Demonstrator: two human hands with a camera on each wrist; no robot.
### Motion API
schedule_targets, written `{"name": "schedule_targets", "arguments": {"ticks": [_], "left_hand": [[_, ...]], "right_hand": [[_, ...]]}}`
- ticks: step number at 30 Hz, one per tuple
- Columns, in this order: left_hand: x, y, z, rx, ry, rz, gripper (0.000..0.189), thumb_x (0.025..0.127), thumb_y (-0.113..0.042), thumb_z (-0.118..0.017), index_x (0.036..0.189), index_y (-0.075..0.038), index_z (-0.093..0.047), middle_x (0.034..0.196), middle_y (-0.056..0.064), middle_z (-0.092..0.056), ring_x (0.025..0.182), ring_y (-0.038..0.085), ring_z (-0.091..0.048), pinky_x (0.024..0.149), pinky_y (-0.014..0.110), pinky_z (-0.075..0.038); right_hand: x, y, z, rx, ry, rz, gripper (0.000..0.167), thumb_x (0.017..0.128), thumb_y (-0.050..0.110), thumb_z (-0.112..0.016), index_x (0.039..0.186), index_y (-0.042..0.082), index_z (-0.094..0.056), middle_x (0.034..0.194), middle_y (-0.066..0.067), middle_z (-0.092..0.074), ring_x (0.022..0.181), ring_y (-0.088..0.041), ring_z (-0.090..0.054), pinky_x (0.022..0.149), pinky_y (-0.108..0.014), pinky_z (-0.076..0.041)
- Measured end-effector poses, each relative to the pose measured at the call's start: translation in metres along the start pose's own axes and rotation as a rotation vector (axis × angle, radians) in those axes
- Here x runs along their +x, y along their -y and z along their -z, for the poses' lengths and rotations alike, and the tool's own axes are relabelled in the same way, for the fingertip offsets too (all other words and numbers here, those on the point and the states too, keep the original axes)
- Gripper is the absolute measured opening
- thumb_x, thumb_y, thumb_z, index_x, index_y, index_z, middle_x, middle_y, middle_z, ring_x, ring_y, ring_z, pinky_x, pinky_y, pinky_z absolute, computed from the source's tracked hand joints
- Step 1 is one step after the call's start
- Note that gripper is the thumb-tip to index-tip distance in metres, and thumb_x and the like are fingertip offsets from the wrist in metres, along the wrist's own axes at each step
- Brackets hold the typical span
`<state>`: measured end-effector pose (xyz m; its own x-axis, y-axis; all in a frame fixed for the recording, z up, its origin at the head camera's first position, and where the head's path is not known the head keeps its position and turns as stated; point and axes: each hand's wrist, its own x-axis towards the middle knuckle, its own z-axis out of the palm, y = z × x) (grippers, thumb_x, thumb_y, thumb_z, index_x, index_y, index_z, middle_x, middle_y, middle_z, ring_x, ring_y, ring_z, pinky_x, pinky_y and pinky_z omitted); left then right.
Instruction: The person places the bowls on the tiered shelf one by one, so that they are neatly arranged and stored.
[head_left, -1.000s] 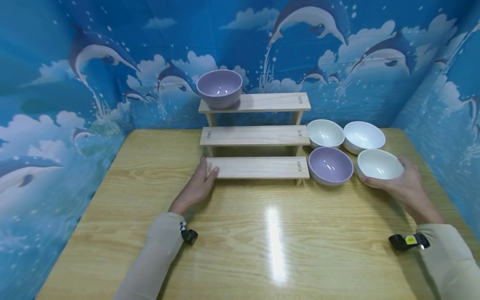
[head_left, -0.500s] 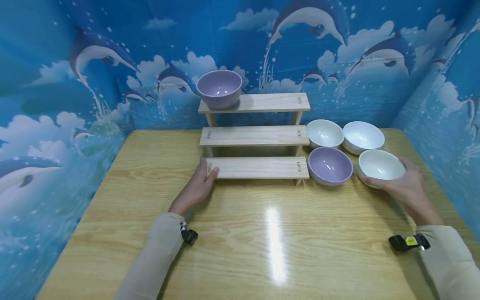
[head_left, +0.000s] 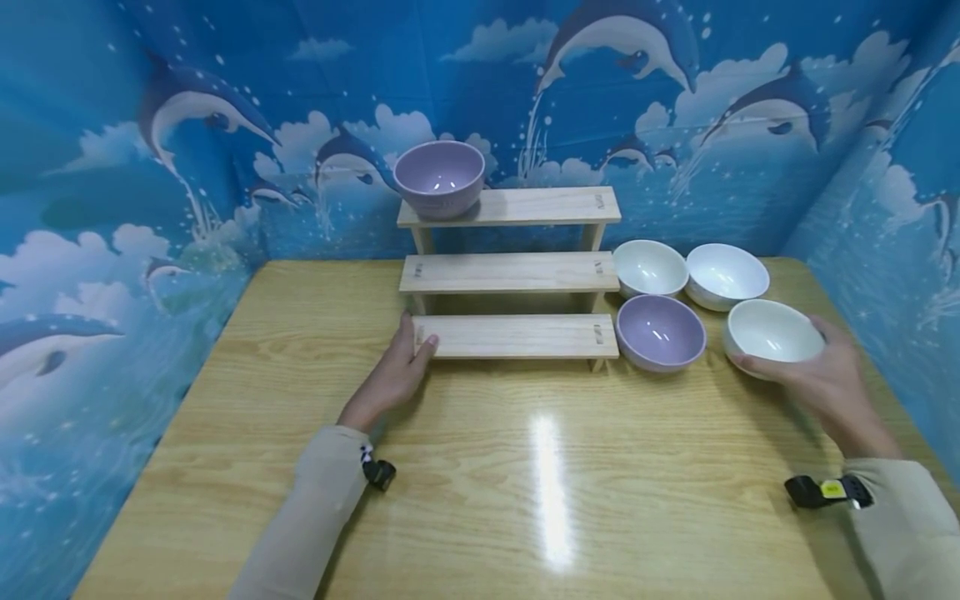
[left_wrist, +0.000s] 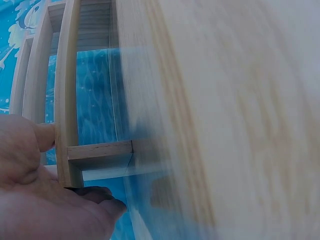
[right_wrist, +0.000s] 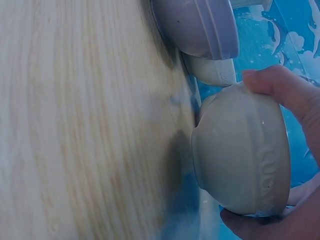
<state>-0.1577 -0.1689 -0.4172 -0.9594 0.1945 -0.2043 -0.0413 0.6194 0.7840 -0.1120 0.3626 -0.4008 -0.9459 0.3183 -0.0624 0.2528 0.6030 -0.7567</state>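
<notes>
My left hand (head_left: 388, 373) holds the left end of the lowest step of a three-step wooden display stand (head_left: 517, 337). In the left wrist view the thumb lies over the board (left_wrist: 66, 95), and the fingers reach round its end. On the right, my right hand (head_left: 831, 375) grips a white bowl (head_left: 772, 330), thumb at the near rim and fingers round the far right side. Seen from the right wrist, this bowl (right_wrist: 242, 150) has raised lettering, and a shadow falls on the table beside its base. A purple bowl (head_left: 661, 332) stands just left of it.
Two more white bowls, one at the back left (head_left: 650, 267) and one at the back right (head_left: 727, 276), stand behind. Another purple bowl (head_left: 439, 177) sits at the left of the top step. A dolphin-print backdrop (head_left: 480, 75) surrounds the wooden table (head_left: 465, 500).
My right hand has shifted slightly right with the white bowl, widening the gap to the purple bowl. The left hand and the stand have stayed in place.
</notes>
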Motion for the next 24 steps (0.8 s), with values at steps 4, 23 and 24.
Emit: {"name": "schedule_targets", "arguments": {"ticks": [4,23,24], "left_hand": [[0.000,0.000,0.000,0.001,0.002,0.004,0.081,0.110,-0.047,-0.029,0.158,-0.002,0.018,0.166,0.020,0.016,0.154,0.031,0.007,0.125,0.049,-0.001],[-0.002,-0.001,0.000,0.006,0.004,0.021,0.081,0.109,-0.050,-0.028,0.158,-0.004,0.018,0.167,0.017,0.016,0.154,0.030,0.007,0.125,0.048,-0.001],[-0.002,-0.001,0.000,0.006,0.006,0.018,0.082,0.109,-0.050,-0.028,0.158,-0.004,0.019,0.166,0.018,0.016,0.154,0.030,0.007,0.125,0.049,-0.001]], "right_hand": [[-0.003,0.002,0.002,0.002,-0.007,-0.006,0.117,0.080,0.033,-0.088,0.160,-0.005,-0.011,0.149,-0.037,-0.031,0.115,-0.042,-0.043,0.068,-0.018,-0.038],[-0.016,0.019,0.011,-0.002,-0.031,0.020,0.110,0.079,0.030,-0.089,0.159,-0.003,-0.020,0.139,-0.028,-0.039,0.104,-0.035,-0.045,0.058,-0.016,-0.044],[-0.017,0.020,0.010,-0.004,-0.038,0.023,0.109,0.079,0.030,-0.090,0.158,-0.003,-0.023,0.137,-0.026,-0.041,0.102,-0.033,-0.045,0.058,-0.016,-0.044]]}}
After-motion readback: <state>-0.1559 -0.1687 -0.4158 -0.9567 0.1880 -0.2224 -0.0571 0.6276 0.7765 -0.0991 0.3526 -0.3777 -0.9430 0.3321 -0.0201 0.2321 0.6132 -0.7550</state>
